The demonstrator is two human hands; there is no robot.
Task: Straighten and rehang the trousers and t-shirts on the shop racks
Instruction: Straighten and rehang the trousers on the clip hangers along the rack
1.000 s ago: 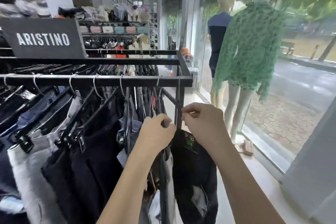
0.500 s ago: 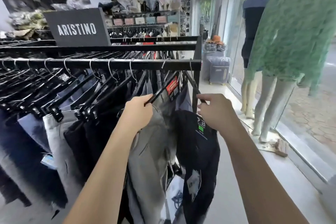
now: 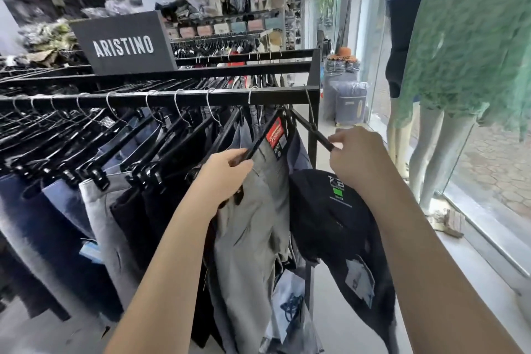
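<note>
Both hands have drawn two hangers apart at the end of the black rack (image 3: 201, 99). Grey trousers (image 3: 258, 210) hang from the left hand (image 3: 227, 178), fingers closed on their hanger; dark trousers (image 3: 330, 218) droop from the right hand (image 3: 356, 158), pinching another. Soft, light cloth; grip hanger bars. Two mannequins (image 3: 448, 66).

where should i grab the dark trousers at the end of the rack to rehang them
Grip the hanger bar, not the cloth, coming from the open aisle side. The dark trousers hang bunched below it, and the right hand already pinches that bar's end.
</note>
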